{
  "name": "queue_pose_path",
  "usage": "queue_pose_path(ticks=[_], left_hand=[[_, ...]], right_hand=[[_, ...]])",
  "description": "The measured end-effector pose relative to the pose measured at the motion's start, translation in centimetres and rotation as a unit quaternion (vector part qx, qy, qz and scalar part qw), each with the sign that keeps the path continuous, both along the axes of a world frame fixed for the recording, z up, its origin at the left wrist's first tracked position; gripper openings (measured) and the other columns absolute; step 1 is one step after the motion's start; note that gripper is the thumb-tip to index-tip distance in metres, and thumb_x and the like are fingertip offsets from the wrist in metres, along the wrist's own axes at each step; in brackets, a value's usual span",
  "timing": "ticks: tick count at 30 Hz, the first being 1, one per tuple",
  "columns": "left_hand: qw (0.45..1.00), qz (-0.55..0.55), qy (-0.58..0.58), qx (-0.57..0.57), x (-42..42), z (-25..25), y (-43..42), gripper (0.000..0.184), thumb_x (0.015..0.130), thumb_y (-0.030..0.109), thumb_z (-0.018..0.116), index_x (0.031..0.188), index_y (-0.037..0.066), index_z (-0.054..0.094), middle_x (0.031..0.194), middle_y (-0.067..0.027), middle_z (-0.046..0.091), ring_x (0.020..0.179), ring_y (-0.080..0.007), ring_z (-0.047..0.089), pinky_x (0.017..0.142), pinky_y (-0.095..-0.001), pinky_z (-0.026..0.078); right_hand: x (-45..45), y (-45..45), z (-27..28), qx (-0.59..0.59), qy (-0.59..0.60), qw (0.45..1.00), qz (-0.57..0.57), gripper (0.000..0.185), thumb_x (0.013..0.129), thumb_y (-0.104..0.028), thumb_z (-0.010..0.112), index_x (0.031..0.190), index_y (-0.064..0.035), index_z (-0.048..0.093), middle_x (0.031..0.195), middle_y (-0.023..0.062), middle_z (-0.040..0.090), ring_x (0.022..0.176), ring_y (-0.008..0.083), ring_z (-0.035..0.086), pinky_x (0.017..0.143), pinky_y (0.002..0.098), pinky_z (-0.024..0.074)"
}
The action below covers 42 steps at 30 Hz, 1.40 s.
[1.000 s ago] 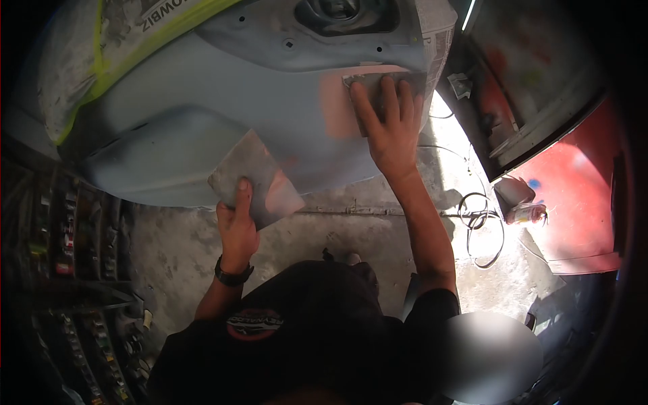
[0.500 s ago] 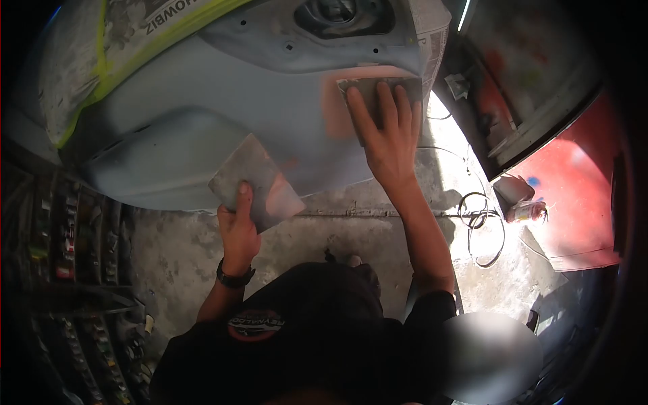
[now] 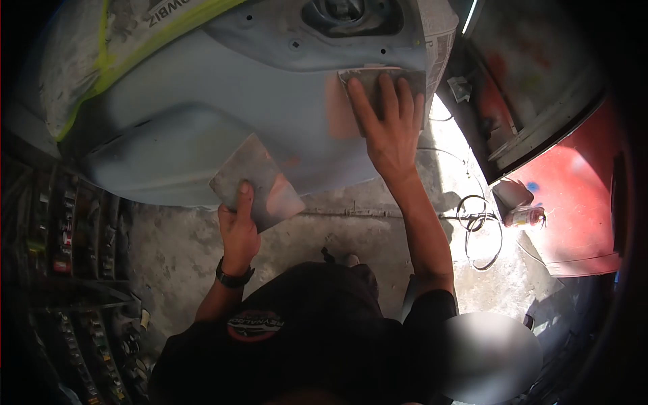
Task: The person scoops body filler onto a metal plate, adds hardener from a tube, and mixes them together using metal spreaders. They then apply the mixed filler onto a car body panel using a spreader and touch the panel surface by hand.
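Note:
My right hand [image 3: 393, 131] presses a dark, flat putty spreader [image 3: 370, 82] against a grey car body panel [image 3: 283, 101], fingers spread across its back and thumb hidden. A pinkish-orange smear of filler [image 3: 336, 111] shows on the panel at the spreader's left. In my left hand [image 3: 239, 226] is a square, flat mixing board [image 3: 246, 162], thumb on top and the other fingers mostly out of sight beneath. Orange filler [image 3: 282, 196] lies on the board's right part. The board is held in front of the panel's lower edge.
Printed paper edged with yellow-green tape [image 3: 91, 101] covers the upper left. A red panel [image 3: 574, 202] stands at right, near a looped cable [image 3: 480, 233] on the concrete floor [image 3: 324, 236]. Racks of small items [image 3: 67, 236] line the left. A round, blurred pale object [image 3: 493, 358] is at lower right.
The putty spreader in my right hand has moved slightly up the panel, covering most of the orange strip above it. My left hand and the board stay nearly still; the view has shifted slightly.

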<state>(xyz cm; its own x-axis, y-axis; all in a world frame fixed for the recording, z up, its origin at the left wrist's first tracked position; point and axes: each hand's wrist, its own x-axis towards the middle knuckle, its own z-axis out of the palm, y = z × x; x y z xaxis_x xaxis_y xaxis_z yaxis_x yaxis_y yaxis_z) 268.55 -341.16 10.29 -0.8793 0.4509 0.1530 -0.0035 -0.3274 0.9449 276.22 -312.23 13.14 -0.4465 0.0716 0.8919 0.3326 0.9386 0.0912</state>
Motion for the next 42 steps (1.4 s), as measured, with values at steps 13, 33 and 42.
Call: queue_pose_path(ticks=[13, 33, 42], left_hand=[[1.0, -0.013, -0.02, -0.002, 0.1, 1.4, 1.9, 0.033, 0.106, 0.029, 0.059, 0.114, -0.002, 0.069, 0.107, -0.0007, 0.07, 0.096, -0.0055, 0.06, 0.087, -0.0243, 0.046], [1.0, -0.021, -0.01, 0.017, 0.0, 1.3, 1.1, 0.029, 0.103, 0.025, 0.064, 0.116, -0.001, 0.066, 0.111, -0.0055, 0.071, 0.098, -0.0121, 0.068, 0.085, -0.0284, 0.055], [1.0, 0.013, -0.001, -0.021, 0.6, 1.5, 0.9, 0.036, 0.106, 0.032, 0.058, 0.105, -0.002, 0.069, 0.093, 0.0034, 0.066, 0.086, -0.003, 0.054, 0.078, -0.0223, 0.043]], right_hand=[[1.2, 0.1, -5.4, 0.034, -0.081, 0.996, -0.004, 0.061, 0.091, -0.017, 0.056, 0.15, -0.0293, 0.05, 0.139, 0.0196, 0.05, 0.121, 0.0468, 0.051, 0.096, 0.0696, 0.0402], [1.1, -0.1, -0.2, 0.011, -0.015, 1.0, 0.001, 0.063, 0.09, -0.015, 0.058, 0.15, -0.0292, 0.05, 0.138, 0.0206, 0.052, 0.121, 0.0455, 0.051, 0.095, 0.0695, 0.04], [0.7, 0.1, 0.1, 0.022, -0.01, 1.0, -0.008, 0.061, 0.089, -0.016, 0.059, 0.149, -0.0292, 0.052, 0.137, 0.0199, 0.053, 0.12, 0.0452, 0.052, 0.094, 0.0688, 0.0406]])
